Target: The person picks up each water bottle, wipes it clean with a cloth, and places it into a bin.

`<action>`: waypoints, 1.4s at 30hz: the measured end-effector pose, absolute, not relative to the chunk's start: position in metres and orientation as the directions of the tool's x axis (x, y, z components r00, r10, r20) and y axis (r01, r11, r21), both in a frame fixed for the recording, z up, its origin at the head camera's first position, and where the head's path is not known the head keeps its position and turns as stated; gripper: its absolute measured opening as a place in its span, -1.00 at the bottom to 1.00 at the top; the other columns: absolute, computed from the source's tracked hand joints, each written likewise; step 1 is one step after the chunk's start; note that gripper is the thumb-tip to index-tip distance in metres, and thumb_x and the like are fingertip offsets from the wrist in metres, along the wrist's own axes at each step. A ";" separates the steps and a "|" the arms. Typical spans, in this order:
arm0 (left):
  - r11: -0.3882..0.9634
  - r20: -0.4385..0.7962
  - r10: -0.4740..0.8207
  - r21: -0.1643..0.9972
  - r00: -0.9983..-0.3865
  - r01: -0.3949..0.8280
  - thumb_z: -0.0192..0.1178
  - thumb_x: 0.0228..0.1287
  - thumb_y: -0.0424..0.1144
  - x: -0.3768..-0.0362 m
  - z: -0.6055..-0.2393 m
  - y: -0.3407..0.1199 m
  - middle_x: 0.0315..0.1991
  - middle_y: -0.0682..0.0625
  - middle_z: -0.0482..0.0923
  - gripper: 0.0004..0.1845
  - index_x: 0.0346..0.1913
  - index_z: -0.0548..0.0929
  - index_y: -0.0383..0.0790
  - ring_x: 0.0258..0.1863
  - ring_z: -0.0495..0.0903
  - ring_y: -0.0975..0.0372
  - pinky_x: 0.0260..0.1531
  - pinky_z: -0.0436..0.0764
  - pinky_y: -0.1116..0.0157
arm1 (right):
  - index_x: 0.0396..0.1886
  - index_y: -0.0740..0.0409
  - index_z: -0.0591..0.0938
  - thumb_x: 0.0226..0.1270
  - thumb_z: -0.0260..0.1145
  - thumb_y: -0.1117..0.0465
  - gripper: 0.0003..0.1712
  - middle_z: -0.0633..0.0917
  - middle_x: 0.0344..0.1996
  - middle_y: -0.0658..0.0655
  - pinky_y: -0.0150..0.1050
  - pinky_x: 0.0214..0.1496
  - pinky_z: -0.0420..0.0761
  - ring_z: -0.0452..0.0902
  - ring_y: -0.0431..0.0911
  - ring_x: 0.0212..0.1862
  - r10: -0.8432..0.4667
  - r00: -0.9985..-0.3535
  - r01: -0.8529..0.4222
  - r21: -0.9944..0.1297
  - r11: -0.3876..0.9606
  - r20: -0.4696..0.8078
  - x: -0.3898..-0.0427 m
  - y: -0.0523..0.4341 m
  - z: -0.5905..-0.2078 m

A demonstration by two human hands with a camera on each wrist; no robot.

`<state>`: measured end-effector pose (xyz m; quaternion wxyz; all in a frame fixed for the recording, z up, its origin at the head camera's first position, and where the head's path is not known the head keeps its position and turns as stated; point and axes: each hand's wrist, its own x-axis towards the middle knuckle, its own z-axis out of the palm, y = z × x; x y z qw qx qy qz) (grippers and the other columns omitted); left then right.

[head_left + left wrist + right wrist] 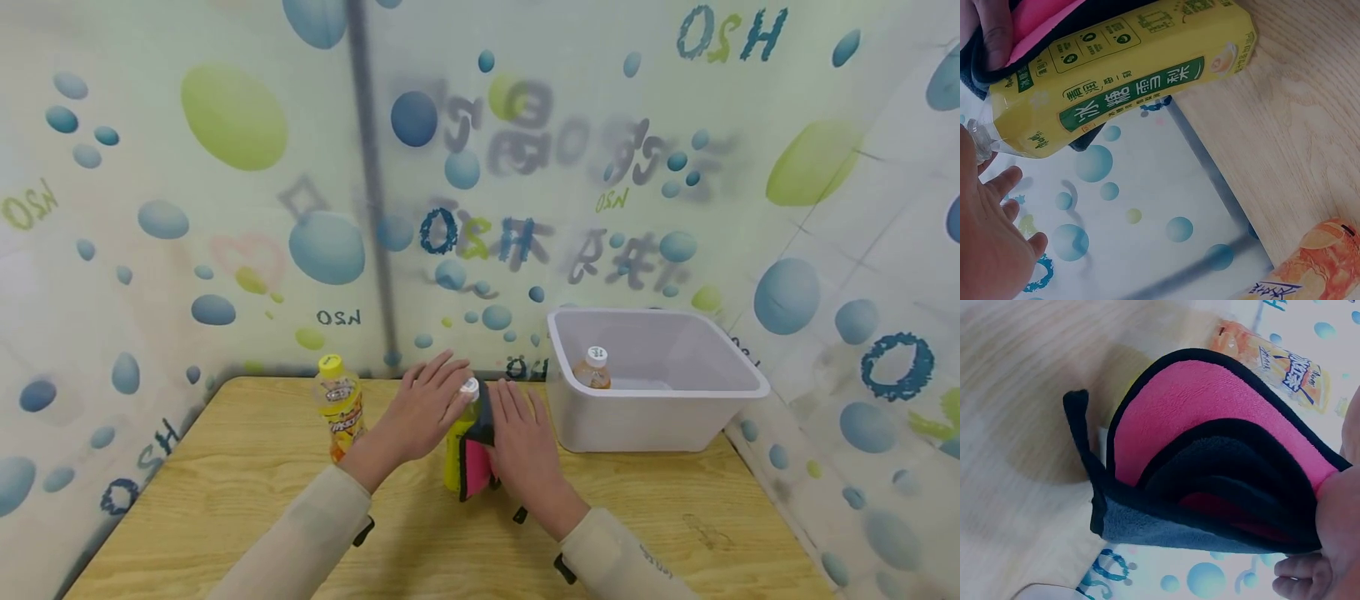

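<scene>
Bubble-printed curtain walls close in a wooden worktop (225, 500) where a standing yellow bottle (454, 454) is wiped with a folded cloth.

The bottle stands near the middle of the worktop. The left hand (423, 408) lies over its white cap (469, 387) with straight, released fingers; the right hand (525, 442) presses the pink-and-black cloth (476, 462) against its right side, and how its thumb lies I cannot tell. The risk, I judge: the sideways push could tip the bottle toward the orange bottle (341, 408) on the left, since the left grip does not clasp it. Far right, a white tub (660, 417) holds another bottle (592, 368).
</scene>
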<state>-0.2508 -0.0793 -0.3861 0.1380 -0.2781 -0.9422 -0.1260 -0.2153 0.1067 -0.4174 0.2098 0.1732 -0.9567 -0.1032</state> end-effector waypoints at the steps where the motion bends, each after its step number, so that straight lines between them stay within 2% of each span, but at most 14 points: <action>1: 0.815 0.328 0.487 0.161 -0.809 0.556 -0.27 0.56 0.10 -0.250 -0.386 -0.080 0.49 0.05 0.21 -0.47 0.44 0.30 -0.02 0.56 -0.03 0.08 0.45 0.10 -0.10 | 0.48 0.21 0.24 0.23 0.35 -0.21 -0.03 0.34 0.45 0.13 0.00 0.50 0.22 0.23 -0.02 0.49 -0.376 -0.853 -0.288 0.273 0.918 0.362 -0.215 0.107 -0.418; 10: 0.810 0.332 0.491 0.166 -0.806 0.562 -0.25 0.56 0.08 -0.250 -0.386 -0.081 0.50 0.06 0.20 -0.48 0.44 0.29 -0.01 0.56 -0.03 0.08 0.45 0.09 -0.11 | 0.48 0.20 0.24 0.33 0.24 -0.22 -0.09 0.34 0.46 0.12 0.00 0.53 0.16 0.21 -0.04 0.50 -0.360 -0.903 -0.293 0.275 0.916 0.234 -0.215 0.108 -0.438; 17: 0.802 0.339 0.498 0.169 -0.798 0.573 -0.27 0.56 0.09 -0.250 -0.386 -0.080 0.50 0.07 0.20 -0.47 0.45 0.27 -0.01 0.57 -0.05 0.10 0.46 0.08 -0.10 | 0.49 0.16 0.23 0.41 0.10 -0.26 -0.15 0.29 0.49 0.13 0.03 0.54 0.14 0.16 -0.04 0.52 -0.340 -0.933 -0.311 0.210 0.927 0.118 -0.220 0.106 -0.468; 25: 0.808 0.337 0.491 0.170 -0.803 0.565 -0.28 0.57 0.09 -0.249 -0.385 -0.080 0.50 0.07 0.20 -0.47 0.45 0.28 -0.02 0.57 -0.04 0.11 0.46 0.08 -0.10 | 0.45 0.10 0.33 0.38 0.15 -0.23 -0.21 0.30 0.48 0.06 0.04 0.52 0.17 0.17 -0.08 0.51 -0.370 -0.928 -0.334 0.341 0.879 0.045 -0.218 0.105 -0.499; 32: 0.813 0.355 0.484 0.155 -0.799 0.561 -0.23 0.56 0.06 -0.248 -0.387 -0.083 0.49 0.05 0.22 -0.49 0.43 0.31 -0.02 0.56 -0.01 0.09 0.45 0.10 -0.11 | 0.46 0.06 0.32 0.40 0.14 -0.22 -0.24 0.28 0.49 0.04 0.05 0.52 0.16 0.14 -0.09 0.53 -0.377 -0.926 -0.345 0.372 0.862 0.014 -0.219 0.102 -0.513; 37: 0.813 0.338 0.484 0.166 -0.807 0.558 -0.28 0.56 0.10 -0.251 -0.388 -0.080 0.50 0.08 0.20 -0.47 0.44 0.29 0.01 0.57 -0.04 0.12 0.46 0.08 -0.09 | 0.48 0.06 0.29 0.42 0.13 -0.19 -0.24 0.24 0.51 0.05 0.07 0.53 0.13 0.10 -0.08 0.54 -0.362 -0.932 -0.349 0.338 0.874 -0.026 -0.222 0.105 -0.512; 42: 0.814 0.327 0.477 0.187 -0.816 0.551 -0.28 0.57 0.10 -0.250 -0.386 -0.078 0.50 0.07 0.18 -0.48 0.44 0.29 0.00 0.57 -0.04 0.10 0.47 0.07 -0.10 | 0.50 0.05 0.24 0.40 0.13 -0.22 -0.20 0.24 0.51 0.03 0.06 0.54 0.10 0.10 -0.08 0.54 -0.344 -0.939 -0.336 0.248 0.909 -0.011 -0.223 0.110 -0.510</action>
